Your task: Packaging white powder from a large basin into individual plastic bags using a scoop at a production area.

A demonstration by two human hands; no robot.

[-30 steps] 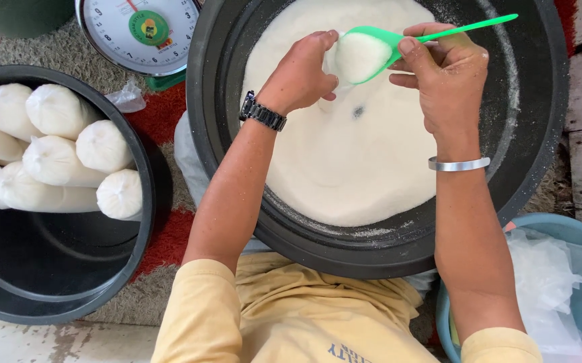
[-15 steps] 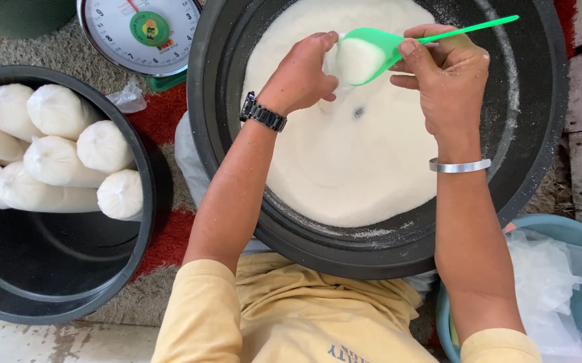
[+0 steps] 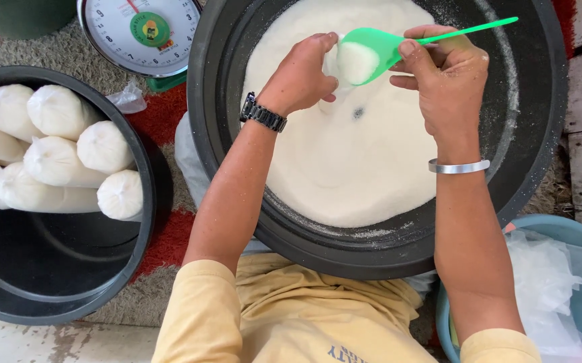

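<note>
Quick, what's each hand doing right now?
Left hand: closed on a small clear bag at the scoop's mouth.
Right hand: closed on the green scoop, full of white powder.

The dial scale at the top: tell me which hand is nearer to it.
Left. The left hand is over the white powder, just right of the dial scale; the right hand, holding the green scoop, is farther right.

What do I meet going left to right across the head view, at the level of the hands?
Filled white bags in the black tub → left hand → green scoop → right hand → far rim of the big black basin.
</note>
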